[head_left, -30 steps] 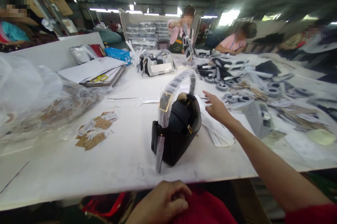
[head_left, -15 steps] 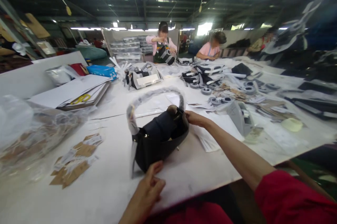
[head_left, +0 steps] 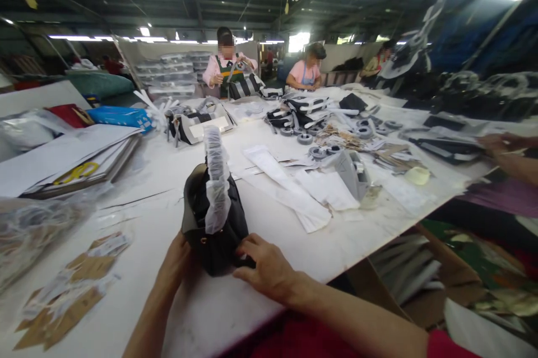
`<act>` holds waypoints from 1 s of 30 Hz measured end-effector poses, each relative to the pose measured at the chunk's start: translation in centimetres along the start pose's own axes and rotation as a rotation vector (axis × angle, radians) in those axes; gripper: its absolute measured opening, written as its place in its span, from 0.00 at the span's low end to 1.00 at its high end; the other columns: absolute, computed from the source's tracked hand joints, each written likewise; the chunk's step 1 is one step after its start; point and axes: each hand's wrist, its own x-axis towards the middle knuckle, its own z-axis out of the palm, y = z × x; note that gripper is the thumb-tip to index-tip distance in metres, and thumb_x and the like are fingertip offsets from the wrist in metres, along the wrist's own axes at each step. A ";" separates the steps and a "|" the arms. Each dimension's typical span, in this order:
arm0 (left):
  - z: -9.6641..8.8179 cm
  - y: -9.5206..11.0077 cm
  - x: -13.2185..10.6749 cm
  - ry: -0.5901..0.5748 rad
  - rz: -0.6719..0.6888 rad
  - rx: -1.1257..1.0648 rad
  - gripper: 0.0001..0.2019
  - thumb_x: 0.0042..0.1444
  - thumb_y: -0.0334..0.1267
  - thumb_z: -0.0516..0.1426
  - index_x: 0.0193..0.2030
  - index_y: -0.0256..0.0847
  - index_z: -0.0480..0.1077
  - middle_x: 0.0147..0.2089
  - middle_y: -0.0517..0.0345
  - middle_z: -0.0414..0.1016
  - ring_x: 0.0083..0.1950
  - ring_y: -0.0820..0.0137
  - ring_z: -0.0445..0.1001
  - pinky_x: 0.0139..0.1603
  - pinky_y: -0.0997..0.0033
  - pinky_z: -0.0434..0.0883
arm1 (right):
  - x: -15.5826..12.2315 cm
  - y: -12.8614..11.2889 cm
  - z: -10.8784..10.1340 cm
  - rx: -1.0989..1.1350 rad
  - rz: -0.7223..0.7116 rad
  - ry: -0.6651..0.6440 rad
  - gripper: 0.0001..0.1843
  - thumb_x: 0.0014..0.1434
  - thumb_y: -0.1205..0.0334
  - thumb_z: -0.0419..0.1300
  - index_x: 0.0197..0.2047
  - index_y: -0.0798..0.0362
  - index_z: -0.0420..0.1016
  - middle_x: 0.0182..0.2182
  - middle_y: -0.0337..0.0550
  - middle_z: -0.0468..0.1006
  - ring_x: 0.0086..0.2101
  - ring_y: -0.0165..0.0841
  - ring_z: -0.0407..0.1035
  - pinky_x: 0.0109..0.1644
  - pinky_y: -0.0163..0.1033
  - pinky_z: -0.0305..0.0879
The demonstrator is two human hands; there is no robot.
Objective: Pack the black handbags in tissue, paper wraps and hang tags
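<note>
A black handbag (head_left: 227, 235) stands on the white table near its front edge, one narrow end facing me. Its arched handle (head_left: 216, 190) is wrapped in translucent white plastic. My left hand (head_left: 179, 254) holds the bag's left side low down, its fingertips partly hidden by the bag. At the lower right corner, my right hand (head_left: 264, 265) is closed on the bag, thumb below and fingers curled above. Brown and white paper tags (head_left: 88, 268) lie to the left of the bag. White paper strips (head_left: 290, 187) lie to its right.
Yellow-handled scissors (head_left: 78, 172) rest on stacked boards (head_left: 84, 150) at left, near a blue box (head_left: 121, 117). Another bag (head_left: 197, 122) stands farther back. Parts and grey rolls (head_left: 305, 138) spread rightward. Co-workers (head_left: 229, 69) sit across; another person's hands (head_left: 500, 148) are at right.
The handbag has been turned so its narrow end faces me. My right hand has come from its far right side to the near corner; my left hand has moved to its left side.
</note>
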 end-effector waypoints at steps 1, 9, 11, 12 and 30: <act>-0.1 -0.3 0.3 0.011 0.024 0.053 0.24 0.46 0.54 0.58 0.45 0.40 0.73 0.49 0.46 0.78 0.55 0.47 0.74 0.55 0.53 0.73 | 0.2 0.0 0.2 -0.011 0.014 0.004 0.18 0.49 0.57 0.72 0.44 0.48 0.78 0.44 0.42 0.75 0.38 0.36 0.73 0.45 0.39 0.69; -0.4 -1.9 -3.7 0.114 -0.112 -0.125 0.40 0.48 0.61 0.59 0.64 0.44 0.58 0.65 0.44 0.66 0.49 0.53 0.78 0.50 0.54 0.77 | 0.7 2.8 -6.3 0.068 0.025 -0.035 0.12 0.55 0.53 0.65 0.39 0.50 0.82 0.37 0.40 0.81 0.34 0.33 0.74 0.41 0.35 0.68; 0.0 -2.8 -5.8 0.150 -0.154 -0.138 0.45 0.45 0.65 0.59 0.67 0.46 0.54 0.67 0.44 0.63 0.48 0.53 0.79 0.53 0.49 0.75 | 1.4 4.5 -10.1 -0.072 0.183 0.220 0.10 0.58 0.54 0.62 0.34 0.50 0.81 0.32 0.39 0.82 0.35 0.34 0.75 0.41 0.35 0.68; 0.2 -3.2 -6.9 0.176 -0.160 -0.124 0.45 0.45 0.66 0.59 0.66 0.48 0.55 0.67 0.46 0.64 0.50 0.52 0.78 0.56 0.47 0.73 | 2.0 5.6 -12.0 -0.175 0.274 0.331 0.11 0.58 0.53 0.61 0.33 0.49 0.81 0.31 0.38 0.82 0.34 0.34 0.75 0.41 0.35 0.67; 1.6 -3.0 -10.9 0.226 -0.163 0.043 0.35 0.49 0.65 0.53 0.59 0.46 0.65 0.48 0.53 0.80 0.51 0.54 0.78 0.52 0.55 0.76 | 5.5 14.3 -21.3 -0.520 0.495 0.568 0.10 0.55 0.57 0.59 0.31 0.52 0.79 0.34 0.46 0.81 0.36 0.39 0.73 0.42 0.40 0.63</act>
